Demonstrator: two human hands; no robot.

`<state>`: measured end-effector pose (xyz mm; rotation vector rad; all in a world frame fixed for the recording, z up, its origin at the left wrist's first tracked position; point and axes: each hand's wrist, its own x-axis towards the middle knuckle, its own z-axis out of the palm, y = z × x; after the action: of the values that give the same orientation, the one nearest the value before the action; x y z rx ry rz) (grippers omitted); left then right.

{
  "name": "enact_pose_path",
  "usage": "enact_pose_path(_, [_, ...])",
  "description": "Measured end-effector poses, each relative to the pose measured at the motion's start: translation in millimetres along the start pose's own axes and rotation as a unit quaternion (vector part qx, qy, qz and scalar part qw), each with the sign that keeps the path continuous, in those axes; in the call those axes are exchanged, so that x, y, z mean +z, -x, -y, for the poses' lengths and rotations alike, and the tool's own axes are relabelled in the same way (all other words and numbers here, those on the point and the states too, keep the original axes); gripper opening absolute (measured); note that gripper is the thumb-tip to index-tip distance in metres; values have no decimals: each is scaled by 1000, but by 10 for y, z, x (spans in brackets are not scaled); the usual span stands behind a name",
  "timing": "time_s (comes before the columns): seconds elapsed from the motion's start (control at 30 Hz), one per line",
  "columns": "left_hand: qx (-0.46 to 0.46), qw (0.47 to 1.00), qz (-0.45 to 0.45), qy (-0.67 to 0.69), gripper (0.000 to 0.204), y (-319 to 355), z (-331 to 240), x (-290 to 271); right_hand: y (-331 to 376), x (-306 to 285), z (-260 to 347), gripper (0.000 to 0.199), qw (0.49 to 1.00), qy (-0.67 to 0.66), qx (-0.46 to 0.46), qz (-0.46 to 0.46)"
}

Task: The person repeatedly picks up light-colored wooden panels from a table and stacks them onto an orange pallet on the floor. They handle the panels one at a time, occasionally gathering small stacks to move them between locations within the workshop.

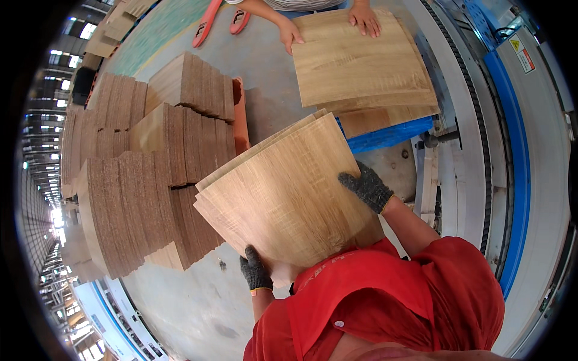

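Note:
A short stack of wood-grain boards (283, 192) leans against the front of my red apron, tilted, with its sheets slightly out of line at the far left edge. My right hand (367, 188), in a dark grey knit glove, grips the boards' right edge. On the near left edge my left hand (255, 270), gloved alike, is closed around the boards; its fingertips underneath are hidden. Beyond them lies another pile of wood-grain boards (361, 60), where a co-worker's bare hands rest, one at the left edge and one on top.
Tall stacks of cut particle boards (126, 210) stand to my left, beside an orange-red pallet edge (241, 114). A long machine with a chain track and blue stripe (509, 168) runs along my right. Blue supports (391, 136) sit under the far pile. Red pallet-truck forks (208, 24) lie beyond.

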<state>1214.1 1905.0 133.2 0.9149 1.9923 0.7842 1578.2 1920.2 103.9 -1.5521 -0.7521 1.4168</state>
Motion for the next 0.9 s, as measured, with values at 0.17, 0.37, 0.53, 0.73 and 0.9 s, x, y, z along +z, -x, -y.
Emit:
enact_pose_path(0.17, [-4,1000,4,-27,68,-46,75,-24,-8,-32,20,56,1000,-11,-2,5])
enact_pose_path(0.37, [-4,1000,6,-2,66,21,41,4,-8,-56,-25,56,1000,-8,0,11])
enact_pose_path(0.53, [-13,1000,10,22,65,82,-14,4,12,-41,-9,55,1000,-23,-6,9])
enact_pose_path(0.73, [-12,999,20,40,63,67,62,-42,-8,-37,-7,54,1000,-23,-3,14])
enact_pose_path(0.9, [-12,999,15,49,61,111,-20,-25,-51,-50,11,55,999,-21,1,29])
